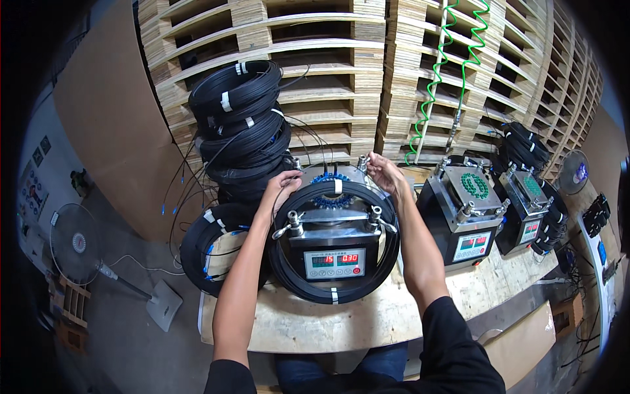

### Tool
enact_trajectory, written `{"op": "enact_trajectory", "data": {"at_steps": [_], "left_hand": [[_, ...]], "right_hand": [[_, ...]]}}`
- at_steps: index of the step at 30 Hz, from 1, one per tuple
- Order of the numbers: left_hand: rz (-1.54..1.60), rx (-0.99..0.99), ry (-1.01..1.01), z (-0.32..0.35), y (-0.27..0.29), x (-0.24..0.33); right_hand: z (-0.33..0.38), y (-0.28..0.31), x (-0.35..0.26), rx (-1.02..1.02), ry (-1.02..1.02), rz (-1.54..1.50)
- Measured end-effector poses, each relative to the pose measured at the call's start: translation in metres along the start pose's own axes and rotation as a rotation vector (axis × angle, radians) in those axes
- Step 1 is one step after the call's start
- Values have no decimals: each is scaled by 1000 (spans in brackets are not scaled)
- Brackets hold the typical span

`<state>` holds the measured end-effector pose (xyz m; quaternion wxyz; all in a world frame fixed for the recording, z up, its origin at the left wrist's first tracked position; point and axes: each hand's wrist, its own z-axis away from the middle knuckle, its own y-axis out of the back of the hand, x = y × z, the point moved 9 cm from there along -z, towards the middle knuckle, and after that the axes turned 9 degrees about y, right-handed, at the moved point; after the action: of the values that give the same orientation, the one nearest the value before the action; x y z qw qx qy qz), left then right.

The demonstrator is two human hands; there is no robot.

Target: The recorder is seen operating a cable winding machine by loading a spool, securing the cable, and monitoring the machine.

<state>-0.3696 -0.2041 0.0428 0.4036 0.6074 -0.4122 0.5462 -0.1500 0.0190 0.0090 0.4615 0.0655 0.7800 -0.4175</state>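
The left hand (pixel 281 186) lay curled at ten o'clock on the machine (pixel 333 226), fingers pressed onto the black cable coil (pixel 333 297) ringing it, while the right hand (pixel 385 172) at one o'clock pinched near a clamp (pixel 362 161); what it pinched was too small to tell. Blue connectors (pixel 330 178) sat at twelve between the hands. Stacked coils (pixel 241 118) rose at ten o'clock, two more machines (pixel 462 220) stood at three, with pallets (pixel 315 46) behind.
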Motion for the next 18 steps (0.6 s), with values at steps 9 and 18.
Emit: {"op": "enact_trajectory", "data": {"at_steps": [9,18], "left_hand": [[25,120,123,5,4,-4],[29,73,108,2,5,-6]], "right_hand": [[2,-10,-28,72,76,285],[14,-3,-29,163,217,295]]}}
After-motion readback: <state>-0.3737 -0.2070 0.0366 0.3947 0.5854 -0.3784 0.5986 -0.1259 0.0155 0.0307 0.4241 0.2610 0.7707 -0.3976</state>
